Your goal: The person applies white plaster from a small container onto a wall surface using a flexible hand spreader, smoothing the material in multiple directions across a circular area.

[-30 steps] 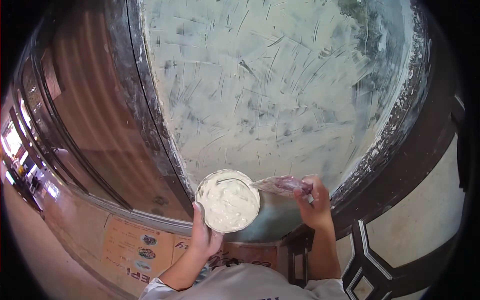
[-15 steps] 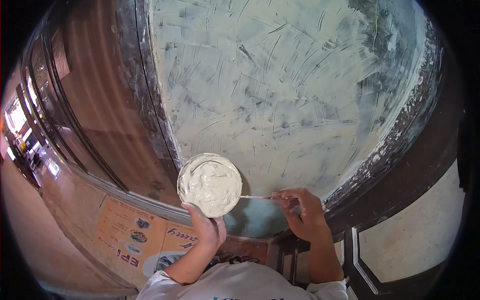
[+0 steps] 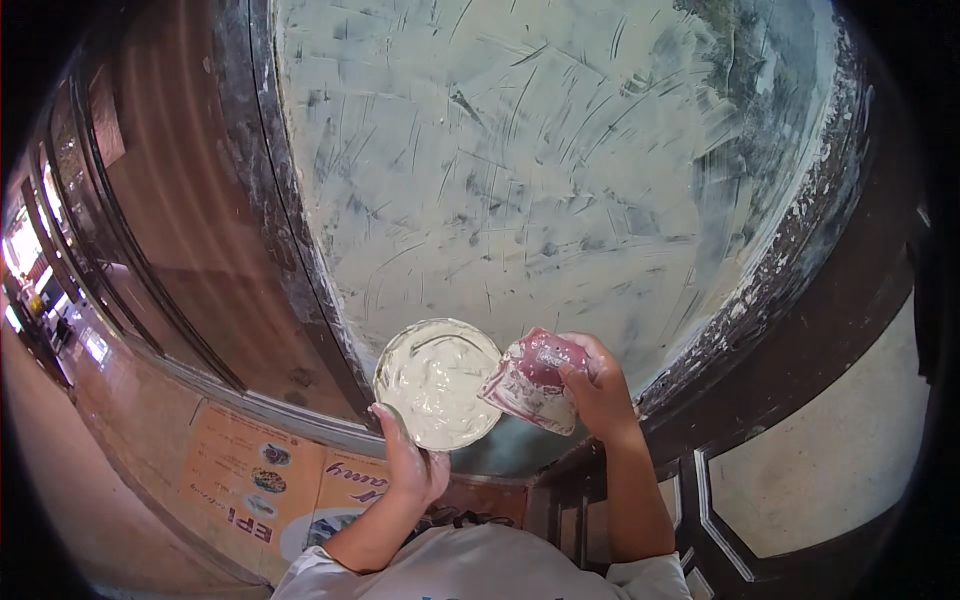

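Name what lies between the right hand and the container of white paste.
In the head view, a pink, paste-smeared spreader, held by the right hand, lies there; its left edge overlaps the container.

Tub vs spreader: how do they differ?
The tub is round; the spreader is flat and angular. The tub's rim is pale; the spreader shows pinkish red. The left hand holds the tub, the right hand the spreader. Both carry creamy-white paste.

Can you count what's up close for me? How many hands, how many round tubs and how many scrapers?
Hands: 2, a left hand and a right hand
Round tubs: 1 tub
Scrapers: 1 scraper
Total: 4
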Demonstrator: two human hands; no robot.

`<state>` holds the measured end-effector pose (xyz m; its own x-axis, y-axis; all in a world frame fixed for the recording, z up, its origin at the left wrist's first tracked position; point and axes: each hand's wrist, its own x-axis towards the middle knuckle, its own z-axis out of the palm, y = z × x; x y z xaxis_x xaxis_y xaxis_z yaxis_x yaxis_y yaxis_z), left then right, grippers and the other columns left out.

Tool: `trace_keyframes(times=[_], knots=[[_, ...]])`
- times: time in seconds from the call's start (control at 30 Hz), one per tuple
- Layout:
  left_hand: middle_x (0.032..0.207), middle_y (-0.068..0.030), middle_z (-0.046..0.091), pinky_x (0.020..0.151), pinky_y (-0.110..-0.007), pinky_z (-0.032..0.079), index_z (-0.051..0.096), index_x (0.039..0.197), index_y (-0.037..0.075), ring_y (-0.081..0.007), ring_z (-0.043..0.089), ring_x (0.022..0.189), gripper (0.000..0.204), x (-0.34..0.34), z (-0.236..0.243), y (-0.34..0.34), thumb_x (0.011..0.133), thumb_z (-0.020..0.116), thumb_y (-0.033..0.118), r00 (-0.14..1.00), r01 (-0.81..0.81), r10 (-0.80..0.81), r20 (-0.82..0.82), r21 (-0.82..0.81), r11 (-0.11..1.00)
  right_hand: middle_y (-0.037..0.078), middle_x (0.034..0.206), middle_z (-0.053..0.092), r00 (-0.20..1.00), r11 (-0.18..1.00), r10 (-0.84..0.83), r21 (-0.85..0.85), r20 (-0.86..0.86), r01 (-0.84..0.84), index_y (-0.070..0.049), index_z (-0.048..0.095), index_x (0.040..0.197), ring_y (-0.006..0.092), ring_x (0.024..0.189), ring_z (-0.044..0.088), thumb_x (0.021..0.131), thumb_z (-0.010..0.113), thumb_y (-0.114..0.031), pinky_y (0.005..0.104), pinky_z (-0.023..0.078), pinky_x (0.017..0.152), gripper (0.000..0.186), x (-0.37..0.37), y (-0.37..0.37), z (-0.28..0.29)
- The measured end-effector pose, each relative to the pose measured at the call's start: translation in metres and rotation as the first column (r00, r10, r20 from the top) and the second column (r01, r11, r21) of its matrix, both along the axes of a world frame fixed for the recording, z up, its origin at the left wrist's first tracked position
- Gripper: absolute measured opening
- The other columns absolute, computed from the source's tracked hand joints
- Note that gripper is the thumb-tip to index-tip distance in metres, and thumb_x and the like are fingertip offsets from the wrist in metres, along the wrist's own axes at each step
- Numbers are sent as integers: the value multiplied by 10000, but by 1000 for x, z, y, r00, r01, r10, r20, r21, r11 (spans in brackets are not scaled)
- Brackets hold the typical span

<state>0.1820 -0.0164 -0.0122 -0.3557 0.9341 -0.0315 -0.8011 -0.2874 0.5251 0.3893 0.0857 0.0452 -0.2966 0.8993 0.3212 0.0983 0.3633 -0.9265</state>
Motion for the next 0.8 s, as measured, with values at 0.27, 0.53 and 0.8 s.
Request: trace_keyframes(times=[0.27,0.53,0.8], knots=[[1546,-86,359,1149,-405,349,253,1532,101,-257,398,1393,763,-21,2,-2,996,286,644,996,28,-27,-80,21,999,104,1062,668,1000,1000,18,7,-24,-18,20,600,1199,157,979,616,891,569,-92,309,490,881,329,-19,4,12],[1522,-87,395,1117,-393,393,283,1522,116,-256,441,1358,724,-43,0,-8,1006,291,624,996,50,-50,-68,-4,999,121,1061,675,998,1000,-3,-3,-66,2,19,589,1221,151,953,618,892,576,-94,299,490,862,348,-37,3,9],[1511,-80,404,1117,-402,391,318,1508,123,-260,451,1345,705,-71,-5,-15,1007,302,620,991,82,-93,-95,-117,990,176,974,664,896,991,-118,103,427,81,-23,570,1159,276,879,658,852,669,-149,355,511,797,346,-39,-28,1]])
